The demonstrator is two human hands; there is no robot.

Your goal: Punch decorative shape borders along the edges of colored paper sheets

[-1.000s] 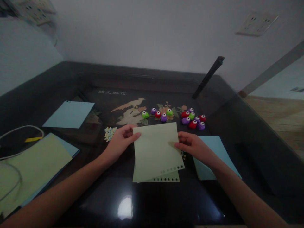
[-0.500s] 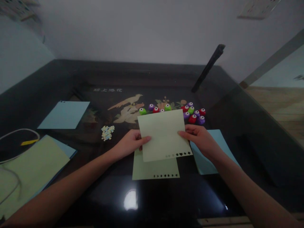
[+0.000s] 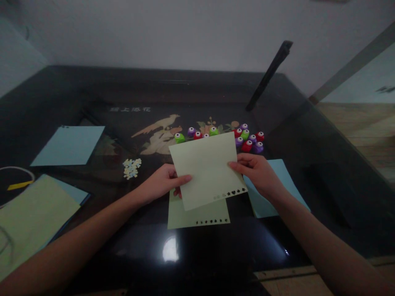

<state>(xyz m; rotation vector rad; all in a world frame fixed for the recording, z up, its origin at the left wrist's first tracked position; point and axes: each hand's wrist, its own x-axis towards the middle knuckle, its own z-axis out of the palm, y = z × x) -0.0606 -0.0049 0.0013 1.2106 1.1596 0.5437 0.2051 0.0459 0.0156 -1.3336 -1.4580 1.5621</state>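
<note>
Between my two hands is a pale green sheet of paper (image 3: 210, 168), raised and slightly tilted. Along its lower right edge runs a row of small punched shapes, some showing dark and some pale. My left hand (image 3: 168, 181) pinches the left edge with the thumb on top. On the right edge, my right hand (image 3: 254, 168) grips in the same way. Partly covered underneath, a second pale green sheet (image 3: 197, 216) lies on the table with a similar row of small shapes. Behind the held sheet stand several purple, red and green craft punches (image 3: 247, 145), some partly hidden by it.
Blue paper (image 3: 279, 187) lies under my right wrist. To the left are a small pile of paper cutouts (image 3: 132, 168), a blue sheet (image 3: 70, 144), larger green paper (image 3: 40, 213) and a cable with a yellow tag (image 3: 20, 186). A dark stick-like object (image 3: 270, 76) slants up at the back right.
The held sheet has tilted a little more, its right side higher, with both hands still gripping it. The whole view has shifted slightly as my head moved.
</note>
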